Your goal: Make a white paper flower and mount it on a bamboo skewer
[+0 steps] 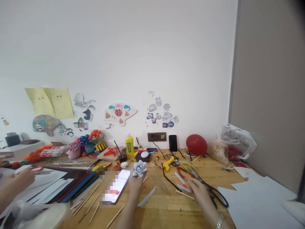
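My left hand [135, 186] is raised over the wooden table [164, 210], its fingers closed on a grey-white paper flower [139, 168]. My right hand [198, 190] rests on the table to the right, fingers touching small grey paper strips [183, 187] and a thin wooden stick [184, 194]. I cannot see whether it grips any of them. Black-handled scissors [214, 192] lie just right of that hand. A phone with a lit screen [118, 187] lies left of my left hand. A loose grey paper strip [146, 197] lies between my hands.
Another person's hand [20, 179] works with red-handled scissors [37, 169] at the left, over white sheets. A yellow glue gun [168, 164], red balloon [196, 144], yellow bottle [129, 145], several wooden sticks [91, 203] and white paper [257, 197] crowd the table. The wall stands behind.
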Motion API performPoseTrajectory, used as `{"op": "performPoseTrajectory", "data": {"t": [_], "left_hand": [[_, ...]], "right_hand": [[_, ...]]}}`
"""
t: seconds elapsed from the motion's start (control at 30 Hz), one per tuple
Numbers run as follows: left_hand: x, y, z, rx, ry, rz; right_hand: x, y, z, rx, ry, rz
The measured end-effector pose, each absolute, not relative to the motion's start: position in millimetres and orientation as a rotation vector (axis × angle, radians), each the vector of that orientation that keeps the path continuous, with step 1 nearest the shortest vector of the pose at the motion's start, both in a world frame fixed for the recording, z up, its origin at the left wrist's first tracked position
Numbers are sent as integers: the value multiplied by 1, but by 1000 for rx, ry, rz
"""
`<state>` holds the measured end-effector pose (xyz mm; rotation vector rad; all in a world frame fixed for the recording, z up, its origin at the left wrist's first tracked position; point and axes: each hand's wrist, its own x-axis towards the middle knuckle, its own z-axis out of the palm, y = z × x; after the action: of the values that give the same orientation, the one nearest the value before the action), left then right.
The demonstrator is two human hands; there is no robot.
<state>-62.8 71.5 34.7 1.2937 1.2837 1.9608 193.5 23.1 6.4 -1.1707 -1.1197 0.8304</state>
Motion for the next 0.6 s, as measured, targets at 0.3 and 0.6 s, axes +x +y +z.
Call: {"op": "performPoseTrajectory", "data": {"t": [0.3, 0.6], "left_hand": [[-44, 50, 38, 1432, 1181, 1903], [-8, 53, 12, 1307, 1095, 1703]], "right_hand": [[192, 20, 15, -1133, -1191, 832], [198, -6, 39, -1064, -1086, 692]]}}
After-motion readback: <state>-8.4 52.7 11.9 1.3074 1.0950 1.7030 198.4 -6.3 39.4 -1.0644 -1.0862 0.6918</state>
